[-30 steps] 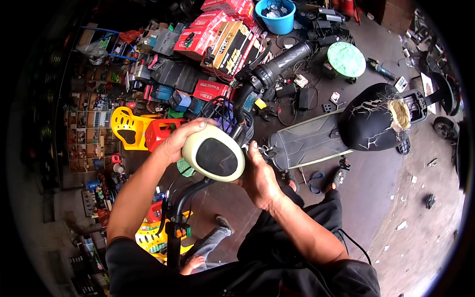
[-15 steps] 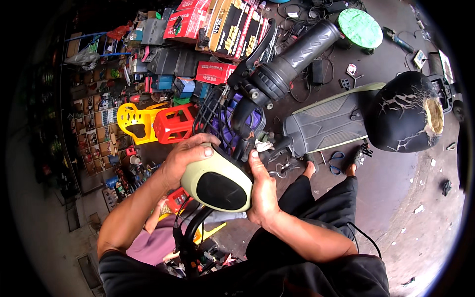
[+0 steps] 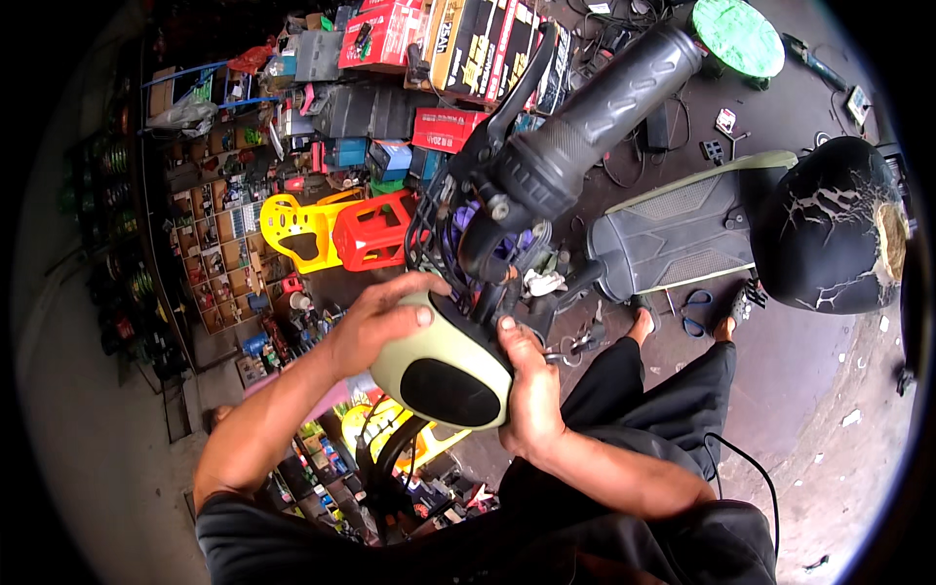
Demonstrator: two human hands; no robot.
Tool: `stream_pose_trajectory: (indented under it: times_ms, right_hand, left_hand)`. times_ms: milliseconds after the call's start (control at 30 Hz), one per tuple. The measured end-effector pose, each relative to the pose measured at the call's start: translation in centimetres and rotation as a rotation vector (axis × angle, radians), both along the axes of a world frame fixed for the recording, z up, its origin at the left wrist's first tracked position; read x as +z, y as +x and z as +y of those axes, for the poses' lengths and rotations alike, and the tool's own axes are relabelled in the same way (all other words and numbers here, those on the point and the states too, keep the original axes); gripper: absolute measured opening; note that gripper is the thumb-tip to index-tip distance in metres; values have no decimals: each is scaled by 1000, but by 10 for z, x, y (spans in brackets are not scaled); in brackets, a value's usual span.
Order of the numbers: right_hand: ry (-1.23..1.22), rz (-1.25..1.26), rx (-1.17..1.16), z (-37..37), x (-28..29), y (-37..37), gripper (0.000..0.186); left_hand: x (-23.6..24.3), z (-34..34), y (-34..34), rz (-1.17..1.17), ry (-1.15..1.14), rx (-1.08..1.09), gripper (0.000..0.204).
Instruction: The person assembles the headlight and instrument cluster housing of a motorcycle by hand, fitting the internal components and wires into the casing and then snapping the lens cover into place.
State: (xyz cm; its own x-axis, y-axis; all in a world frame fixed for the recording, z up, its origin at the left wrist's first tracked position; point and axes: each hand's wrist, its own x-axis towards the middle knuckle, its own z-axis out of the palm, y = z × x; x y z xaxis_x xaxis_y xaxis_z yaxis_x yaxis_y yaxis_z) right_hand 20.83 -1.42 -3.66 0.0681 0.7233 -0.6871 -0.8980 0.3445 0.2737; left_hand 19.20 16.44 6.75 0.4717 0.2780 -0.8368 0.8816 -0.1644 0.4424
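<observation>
Both my hands hold a pale green handlebar housing point(image 3: 395, 363) with a dark oval panel, on an electric scooter. My left hand point(image 3: 382, 327) wraps its left upper side, the thumb lying over the top edge. At the other side, my right hand point(image 3: 534, 395) presses with the palm, its thumb pointing up along the edge; the undersides of the fingers are hidden. Behind the housing rises the black handlebar point(image 3: 485, 244) with a ribbed grip point(image 3: 624, 107) and a brake lever point(image 3: 522, 88). A key ring point(image 3: 575, 353) hangs beside my right hand.
The grey footboard point(image 3: 673, 229) and a cracked black saddle point(image 3: 824, 234) lie to the right. Further left stand a red stool point(image 3: 375, 232), a yellow chair point(image 3: 302, 229), stacked boxes point(image 3: 478, 49) and parts shelves point(image 3: 219, 244). Blue-handled scissors point(image 3: 696, 310) lie by my feet.
The whole scene has shifted slightly right and down in the view. Both hands keep their hold on the housing. A person in purplish clothing beneath my left forearm has mostly gone from sight.
</observation>
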Motion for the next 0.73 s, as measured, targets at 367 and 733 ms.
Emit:
stream_pose_trajectory:
  times_ms: [367,733]
  right_hand:
    - [-120,-22,-47,9,3,-7,16]
    - [4,-13,-52,6,1,-8,56]
  left_hand:
    - [-7,3,3,-100,-22,53,38]
    - [-15,10,-4,-195,120,-203,51]
